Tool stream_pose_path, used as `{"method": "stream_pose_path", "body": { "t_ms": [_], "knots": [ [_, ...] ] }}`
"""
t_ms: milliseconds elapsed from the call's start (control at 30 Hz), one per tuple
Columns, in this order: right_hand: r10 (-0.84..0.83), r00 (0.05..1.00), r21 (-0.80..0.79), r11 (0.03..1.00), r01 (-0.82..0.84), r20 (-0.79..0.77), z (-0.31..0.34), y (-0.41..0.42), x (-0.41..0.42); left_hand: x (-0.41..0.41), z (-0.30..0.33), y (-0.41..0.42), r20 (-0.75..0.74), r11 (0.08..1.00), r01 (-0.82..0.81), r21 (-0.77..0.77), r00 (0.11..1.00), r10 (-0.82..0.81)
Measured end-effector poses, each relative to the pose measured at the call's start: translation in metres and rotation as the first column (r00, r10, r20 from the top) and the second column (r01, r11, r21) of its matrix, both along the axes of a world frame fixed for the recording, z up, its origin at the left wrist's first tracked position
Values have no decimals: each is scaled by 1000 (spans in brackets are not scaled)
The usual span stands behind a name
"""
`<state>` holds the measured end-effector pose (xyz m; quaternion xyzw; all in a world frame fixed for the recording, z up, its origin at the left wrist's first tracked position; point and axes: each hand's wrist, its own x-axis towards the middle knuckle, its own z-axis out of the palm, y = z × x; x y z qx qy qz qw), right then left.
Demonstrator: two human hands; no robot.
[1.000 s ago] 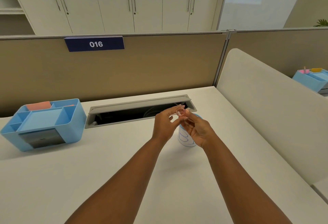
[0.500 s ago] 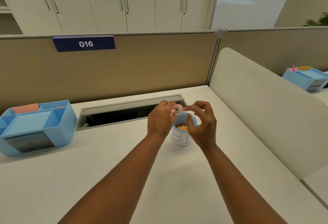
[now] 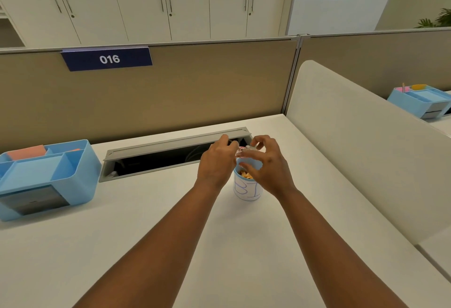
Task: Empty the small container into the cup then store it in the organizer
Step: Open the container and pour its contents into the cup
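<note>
Head-camera view runs up two bare forearms across the white desk [image 3: 122,246] to the cup [image 3: 246,189], a white one with a blue rim standing between the wrists, hand-lettered in blue with what reads as "BI" (the first letter is loose) and showing orange bits inside. Just above its mouth the left hand [image 3: 216,161] and right hand [image 3: 268,163] meet around the small container [image 3: 241,151], a tiny clear piece with a pinkish rim; the left fingertips pinch it, while the right fingers curl narrowly around its far end, though who carries the weight I cannot tell. Emptying looks to be the step in hand; next comes carrying it well left to the blue organizer [image 3: 80,173]. Behind lie an open cable trough [image 3: 156,161] and a partition plate [image 3: 107,59] reading "016".
</note>
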<state>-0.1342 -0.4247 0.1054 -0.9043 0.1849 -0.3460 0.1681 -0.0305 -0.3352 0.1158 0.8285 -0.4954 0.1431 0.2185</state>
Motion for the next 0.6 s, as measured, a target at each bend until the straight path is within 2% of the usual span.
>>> {"method": "stream_pose_path", "body": {
  "t_ms": [133, 300, 433, 600],
  "knots": [
    [-8, 1000, 8, 1000, 8, -13, -3, -3, 1, 1, -3, 1, -18, 1000, -8, 28, 1000, 8],
    [-12, 999, -3, 1000, 12, 41, -5, -6, 0, 3, -3, 4, -57, 998, -34, 48, 998, 37],
    [-97, 994, 126, 988, 91, 42, -9, -10, 3, 7, -2, 6, -81, 997, -59, 57, 995, 64],
    [-82, 989, 146, 984, 99, -123, -15, -13, 8, 9, -4, 7, -110, 998, -37, 55, 993, 42]
  ]
}}
